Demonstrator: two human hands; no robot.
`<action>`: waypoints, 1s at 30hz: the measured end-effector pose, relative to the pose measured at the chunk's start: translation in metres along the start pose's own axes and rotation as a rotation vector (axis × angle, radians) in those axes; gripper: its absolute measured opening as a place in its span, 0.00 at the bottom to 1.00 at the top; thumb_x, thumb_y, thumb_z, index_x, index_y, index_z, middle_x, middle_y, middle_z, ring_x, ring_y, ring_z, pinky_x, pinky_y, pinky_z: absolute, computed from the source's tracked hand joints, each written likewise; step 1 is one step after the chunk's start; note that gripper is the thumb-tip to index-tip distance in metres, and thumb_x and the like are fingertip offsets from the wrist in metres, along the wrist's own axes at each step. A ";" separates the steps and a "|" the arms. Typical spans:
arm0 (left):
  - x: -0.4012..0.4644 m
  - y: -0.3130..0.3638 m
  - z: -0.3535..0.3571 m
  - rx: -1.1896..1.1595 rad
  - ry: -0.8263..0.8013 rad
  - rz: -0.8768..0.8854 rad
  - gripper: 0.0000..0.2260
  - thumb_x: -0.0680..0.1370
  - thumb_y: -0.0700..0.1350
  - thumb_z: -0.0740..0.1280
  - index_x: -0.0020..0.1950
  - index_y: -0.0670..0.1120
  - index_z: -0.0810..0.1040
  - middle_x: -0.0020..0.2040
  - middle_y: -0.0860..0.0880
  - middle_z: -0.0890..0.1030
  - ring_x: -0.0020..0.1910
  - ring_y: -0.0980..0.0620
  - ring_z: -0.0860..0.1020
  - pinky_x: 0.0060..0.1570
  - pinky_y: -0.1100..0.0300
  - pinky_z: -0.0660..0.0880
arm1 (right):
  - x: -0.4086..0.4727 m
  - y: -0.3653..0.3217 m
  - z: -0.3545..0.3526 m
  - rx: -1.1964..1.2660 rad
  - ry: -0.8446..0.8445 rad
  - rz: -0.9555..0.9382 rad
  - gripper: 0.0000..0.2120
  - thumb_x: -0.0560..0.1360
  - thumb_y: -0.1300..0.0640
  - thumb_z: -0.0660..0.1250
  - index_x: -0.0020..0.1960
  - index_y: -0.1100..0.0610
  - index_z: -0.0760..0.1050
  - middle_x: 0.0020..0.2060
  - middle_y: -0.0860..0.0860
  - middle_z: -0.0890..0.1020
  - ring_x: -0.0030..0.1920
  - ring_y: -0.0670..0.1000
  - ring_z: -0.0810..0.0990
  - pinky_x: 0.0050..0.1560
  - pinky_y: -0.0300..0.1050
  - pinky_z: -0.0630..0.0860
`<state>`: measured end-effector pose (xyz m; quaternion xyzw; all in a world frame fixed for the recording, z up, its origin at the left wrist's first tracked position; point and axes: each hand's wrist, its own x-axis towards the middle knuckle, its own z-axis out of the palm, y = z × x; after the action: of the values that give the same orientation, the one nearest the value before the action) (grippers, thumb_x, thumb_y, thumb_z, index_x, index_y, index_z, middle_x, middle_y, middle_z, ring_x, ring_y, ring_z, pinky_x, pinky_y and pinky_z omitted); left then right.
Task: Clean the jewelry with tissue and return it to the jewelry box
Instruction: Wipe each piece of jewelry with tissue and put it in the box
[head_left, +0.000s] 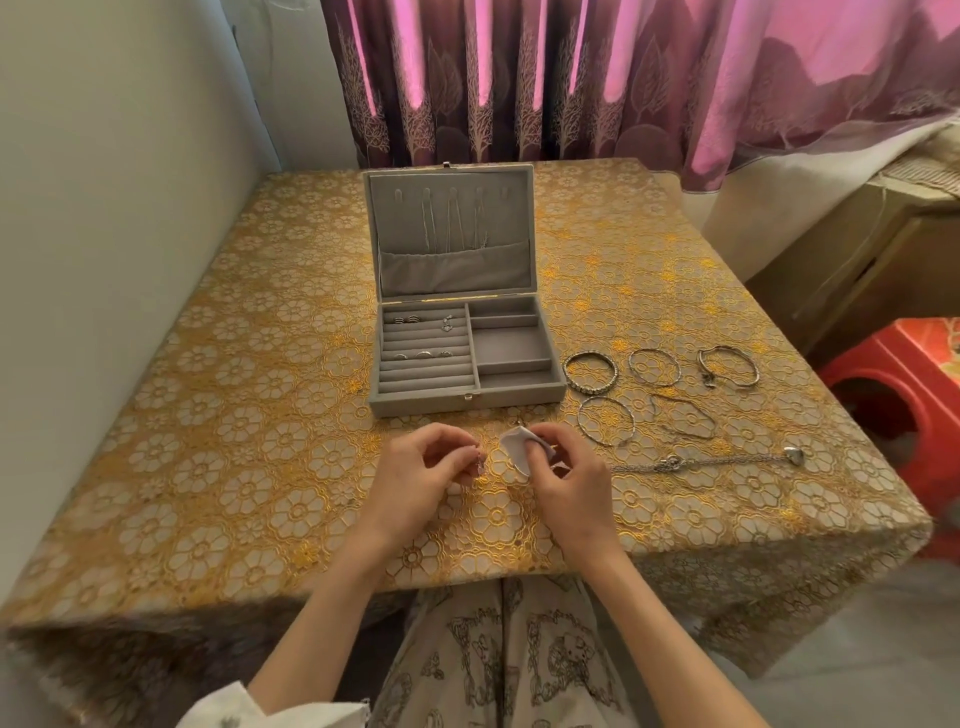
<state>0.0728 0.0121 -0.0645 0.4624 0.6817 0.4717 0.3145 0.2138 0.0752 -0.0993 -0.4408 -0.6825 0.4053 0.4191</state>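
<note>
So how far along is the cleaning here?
Partway. Rings already sit in the jewelry box. The left hand pinches a small earring-like piece; the right hand holds the tissue. Bangles and a chain bracelet remain outside.

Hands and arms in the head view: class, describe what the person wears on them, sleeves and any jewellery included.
Both forearms are bare. No ring, watch or bracelet shows on the left hand or the right hand. A pushed-up white sleeve with small dark specks covers the left arm near the elbow; no right sleeve is in view.

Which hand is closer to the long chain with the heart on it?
The right hand. It holds the tissue just left of the chain. The left hand, pinching a small earring, is farther left.
</note>
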 end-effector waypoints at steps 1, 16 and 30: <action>-0.003 0.000 0.001 -0.053 0.013 -0.018 0.04 0.74 0.37 0.69 0.46 0.44 0.81 0.40 0.48 0.83 0.38 0.58 0.81 0.38 0.69 0.76 | 0.000 0.000 0.000 -0.007 0.001 -0.013 0.04 0.75 0.61 0.65 0.47 0.54 0.76 0.39 0.47 0.78 0.37 0.42 0.76 0.34 0.29 0.70; -0.017 -0.006 0.008 -0.241 0.077 -0.056 0.06 0.73 0.34 0.68 0.47 0.42 0.81 0.41 0.46 0.84 0.38 0.52 0.83 0.38 0.65 0.79 | -0.014 -0.016 0.014 0.094 -0.146 0.005 0.07 0.75 0.55 0.66 0.47 0.53 0.82 0.41 0.48 0.80 0.43 0.41 0.77 0.40 0.32 0.74; -0.015 -0.014 0.004 -0.220 0.007 -0.043 0.05 0.75 0.33 0.66 0.48 0.39 0.81 0.42 0.44 0.83 0.39 0.50 0.83 0.40 0.65 0.79 | -0.001 -0.016 0.009 -0.015 -0.297 0.068 0.03 0.71 0.56 0.71 0.45 0.53 0.81 0.41 0.48 0.81 0.42 0.44 0.78 0.43 0.36 0.76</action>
<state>0.0772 -0.0021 -0.0792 0.4086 0.6369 0.5383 0.3710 0.2013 0.0679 -0.0881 -0.4021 -0.7245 0.4751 0.2963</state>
